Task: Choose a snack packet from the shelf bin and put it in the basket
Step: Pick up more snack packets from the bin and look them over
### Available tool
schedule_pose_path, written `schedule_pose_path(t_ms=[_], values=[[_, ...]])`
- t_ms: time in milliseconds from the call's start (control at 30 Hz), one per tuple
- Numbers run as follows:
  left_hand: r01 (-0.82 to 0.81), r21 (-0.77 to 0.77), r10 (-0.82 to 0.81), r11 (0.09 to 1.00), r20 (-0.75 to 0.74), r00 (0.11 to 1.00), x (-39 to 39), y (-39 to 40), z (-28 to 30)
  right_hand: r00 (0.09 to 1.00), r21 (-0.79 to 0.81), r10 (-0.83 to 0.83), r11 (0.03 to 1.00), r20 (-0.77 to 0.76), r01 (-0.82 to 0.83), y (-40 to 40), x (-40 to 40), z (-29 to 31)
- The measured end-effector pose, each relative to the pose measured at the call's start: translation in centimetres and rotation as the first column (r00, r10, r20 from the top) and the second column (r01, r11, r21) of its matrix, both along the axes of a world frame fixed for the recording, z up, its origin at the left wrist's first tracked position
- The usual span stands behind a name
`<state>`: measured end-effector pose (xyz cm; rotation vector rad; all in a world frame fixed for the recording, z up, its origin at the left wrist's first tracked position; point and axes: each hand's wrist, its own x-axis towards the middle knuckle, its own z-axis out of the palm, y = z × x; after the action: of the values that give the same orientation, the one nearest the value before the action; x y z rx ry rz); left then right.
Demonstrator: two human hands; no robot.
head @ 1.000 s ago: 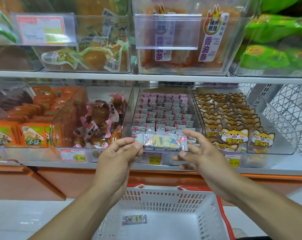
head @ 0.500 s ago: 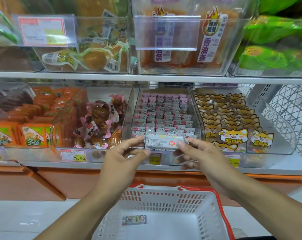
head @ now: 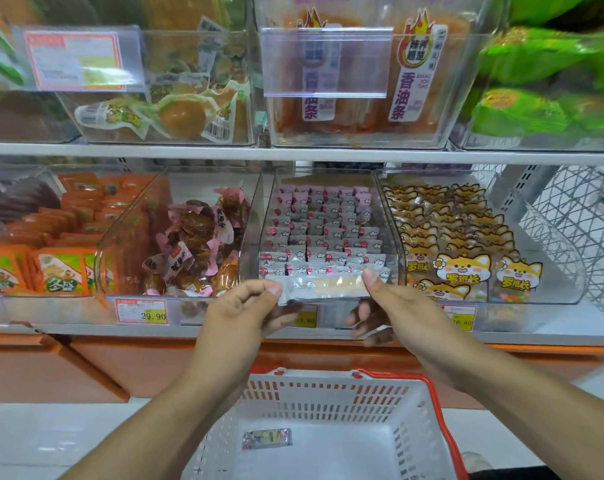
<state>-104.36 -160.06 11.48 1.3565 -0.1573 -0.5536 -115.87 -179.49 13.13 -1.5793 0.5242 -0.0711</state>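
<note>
A snack packet (head: 323,287) is being pinched endwise between both hands (head: 240,311) (head: 394,306) before the shelf bin (head: 323,233), the basket (head: 331,427) at six o'clock; loose fingertip pinches risk it being dropped outside.

Bright, even shop light fills the view, with white glare on the clear bins (head: 390,216) and the blank label holder (head: 325,64), motion blur smearing the green bags (head: 550,81) at upper right, and wide-angle bending toward the edges
</note>
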Motion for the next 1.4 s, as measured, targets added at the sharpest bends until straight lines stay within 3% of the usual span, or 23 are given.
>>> schedule_pose_path(t_ms=[200, 367, 600, 767, 900, 1033, 1100, 1167, 1200, 1267, 1400], values=[[-0.060, -0.077, 0.043, 0.995, -0.203, 0.978, 0.5, 0.1, 0.0, 0.999, -0.003, 0.008, 1.000, 0.031, -0.008, -0.1, 0.1, -0.2], [-0.106, -0.108, 0.072, 0.988, -0.286, 0.956, 0.7, 0.1, 0.0, 0.998, 0.062, -0.051, 0.997, 0.028, 0.049, -0.1, 0.4, 0.0], [-0.059, -0.086, 0.041, 0.995, -0.198, 0.979, 0.5, 0.2, 0.4, 0.988, 0.186, -0.113, 0.978, 0.105, 0.092, -0.1, 0.5, -0.1], [-0.002, -0.181, -0.031, 0.983, -0.181, 0.983, 0.2, 0.1, 0.8, 0.984, 0.373, -0.163, 0.919, 0.070, 0.125, -0.4, 0.6, 0.2], [0.006, -0.156, -0.032, 0.988, -0.168, 0.985, 0.1, 0.2, 0.7, 0.992, 0.441, -0.118, 0.893, 0.045, 0.087, -0.3, 0.6, 0.5], [-0.024, -0.145, -0.007, 0.989, -0.214, 0.977, 0.4, 0.3, 0.5, 0.994, 0.278, 0.003, 0.960, 0.108, -0.033, -0.2, 0.2, 0.9], [-0.023, -0.144, -0.010, 0.989, -0.226, 0.974, 0.4, 0.2, 0.4, 0.990, -0.007, 0.063, 0.998, 0.128, -0.063, -0.1, -0.2, 0.6], [-0.018, -0.136, -0.014, 0.990, -0.230, 0.973, 0.3, -0.1, 0.4, 0.988, -0.290, 0.054, 0.957, 0.147, -0.009, 0.0, -0.3, 0.4], [-0.014, -0.135, -0.018, 0.991, -0.231, 0.973, 0.4, -0.3, 0.5, 0.985, -0.350, 0.027, 0.936, 0.168, 0.034, 0.0, -0.3, 0.4], [0.006, -0.148, -0.039, 0.989, -0.222, 0.974, 0.5, -0.9, 0.8, 0.976, -0.364, 0.001, 0.928, 0.219, 0.081, 0.0, 0.0, 0.7], [0.056, -0.141, -0.069, 0.988, -0.090, 0.994, 0.8, -3.0, 2.2, 0.920, -0.231, -0.108, 0.951, 0.377, 0.206, -0.7, 1.2, 1.2]])
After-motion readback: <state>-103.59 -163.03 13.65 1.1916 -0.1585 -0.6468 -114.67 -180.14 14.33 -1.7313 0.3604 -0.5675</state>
